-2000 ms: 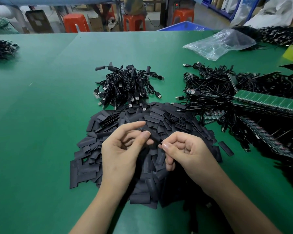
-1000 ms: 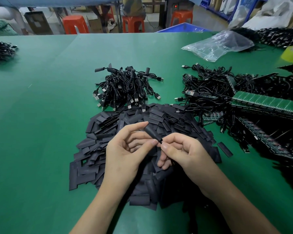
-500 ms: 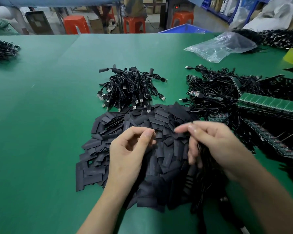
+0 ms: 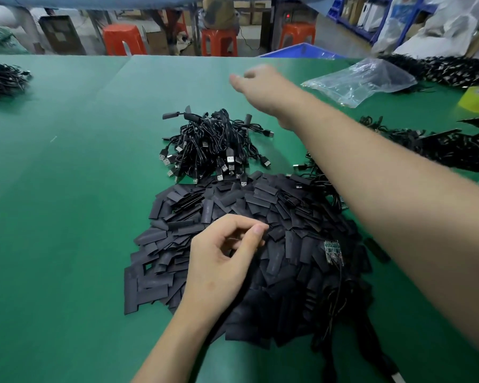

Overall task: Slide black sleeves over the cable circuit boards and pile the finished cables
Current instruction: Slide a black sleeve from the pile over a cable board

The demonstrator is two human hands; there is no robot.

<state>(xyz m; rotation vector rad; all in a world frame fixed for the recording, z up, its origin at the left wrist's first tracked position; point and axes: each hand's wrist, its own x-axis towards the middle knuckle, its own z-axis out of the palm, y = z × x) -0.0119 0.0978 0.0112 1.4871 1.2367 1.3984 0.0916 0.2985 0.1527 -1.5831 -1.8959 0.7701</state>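
Sleeve heap (image 4: 260,217): featherlight, floppy pieces; circuit board (image 4: 333,251) stiff but fragile

The board lies on the heap's right flank, and I'd pinch it by its edges. Finished cables (image 4: 213,145) sit just beyond the heap. Left hand (image 4: 227,252) hovers over the heap, fingers curled, contents unclear; right hand (image 4: 260,87), far beyond it, is blurred, fingers seemingly released. Faint sleeve print is unreadable.

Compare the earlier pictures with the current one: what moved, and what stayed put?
The right hand, which pinched a sleeved cable end beside the left hand, has swung forward beyond the finished cable pile; blurred, its grip is unclear. The left hand stays over the sleeve heap, now seemingly empty. Both piles unmoved.
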